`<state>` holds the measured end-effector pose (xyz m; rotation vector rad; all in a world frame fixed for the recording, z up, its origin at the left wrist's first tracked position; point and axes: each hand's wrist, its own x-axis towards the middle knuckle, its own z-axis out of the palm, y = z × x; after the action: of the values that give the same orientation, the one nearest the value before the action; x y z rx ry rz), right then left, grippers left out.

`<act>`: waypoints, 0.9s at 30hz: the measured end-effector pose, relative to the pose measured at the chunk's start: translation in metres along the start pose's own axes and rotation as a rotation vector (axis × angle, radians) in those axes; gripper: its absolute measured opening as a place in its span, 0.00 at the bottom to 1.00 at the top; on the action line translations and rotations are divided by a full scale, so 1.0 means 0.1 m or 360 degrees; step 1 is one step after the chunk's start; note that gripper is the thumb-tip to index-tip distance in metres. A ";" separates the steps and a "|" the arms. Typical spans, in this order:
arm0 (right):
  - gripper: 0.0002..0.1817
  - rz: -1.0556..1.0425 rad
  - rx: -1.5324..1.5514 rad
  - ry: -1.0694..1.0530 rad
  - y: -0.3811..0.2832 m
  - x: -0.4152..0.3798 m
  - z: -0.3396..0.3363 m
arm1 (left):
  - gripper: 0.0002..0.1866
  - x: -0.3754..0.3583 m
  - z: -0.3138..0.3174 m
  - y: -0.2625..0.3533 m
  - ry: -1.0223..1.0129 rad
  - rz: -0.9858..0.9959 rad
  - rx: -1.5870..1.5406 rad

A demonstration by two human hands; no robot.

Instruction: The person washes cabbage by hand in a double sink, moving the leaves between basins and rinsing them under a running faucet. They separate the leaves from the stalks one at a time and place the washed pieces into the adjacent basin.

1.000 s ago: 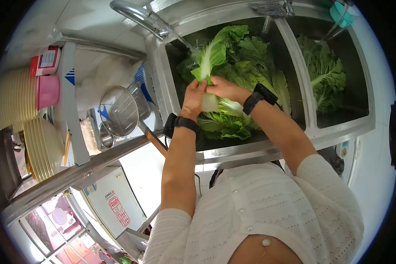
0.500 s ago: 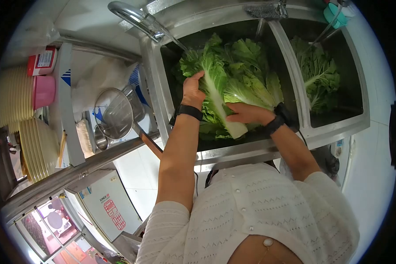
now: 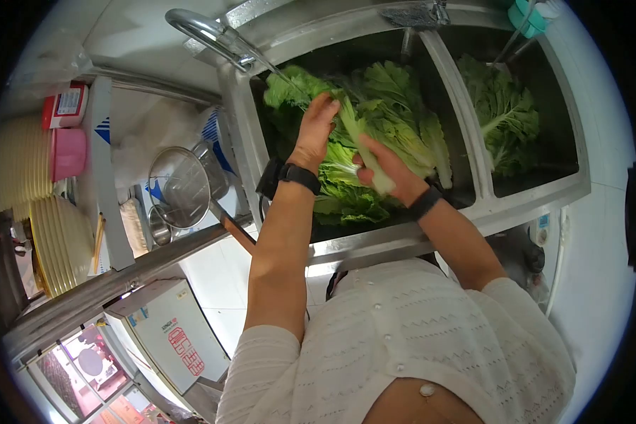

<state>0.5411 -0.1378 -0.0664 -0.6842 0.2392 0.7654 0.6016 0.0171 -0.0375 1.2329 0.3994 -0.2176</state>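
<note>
A Chinese cabbage leaf (image 3: 350, 121) with a pale, thick stem is held slantwise over the left sink basin. My left hand (image 3: 318, 127) is closed round it near the leafy green end. Lower down, my right hand (image 3: 394, 173) has its fingers wrapped about the stem close to its cut end. Beneath and beside both hands, more cabbage leaves (image 3: 396, 120) lie in the basin. Both wrists wear black bands.
A metal faucet (image 3: 205, 32) reaches over the back left of the steel sink (image 3: 459, 106). The right basin holds more leaves (image 3: 505, 120). On the left shelf are a wire strainer (image 3: 180, 187), stacked plates (image 3: 63, 233) and a pink container (image 3: 68, 152).
The leaf has turned over and its leafy end has shifted left toward the faucet. My right hand has gone from beside the stem to gripping it. My left hand has moved slightly up.
</note>
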 end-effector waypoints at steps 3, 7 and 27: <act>0.15 0.0312 0.0943 -0.0874 -0.02 0.34 0.01 | 0.18 -0.11 -0.11 -0.05 -0.0093 0.0153 0.0373; 0.15 0.0010 0.0476 -0.0250 -0.16 0.60 0.32 | 0.18 -0.42 -0.16 -0.09 0.0017 -0.0008 0.0046; 0.16 -0.0342 0.0749 -0.0133 0.15 1.06 0.62 | 0.11 -0.78 -0.37 -0.09 0.0338 0.0306 -0.0459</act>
<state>0.6028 -0.0308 -0.0731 -0.2263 0.2532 0.5033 0.5206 0.0455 -0.0234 1.0037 0.4747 0.1339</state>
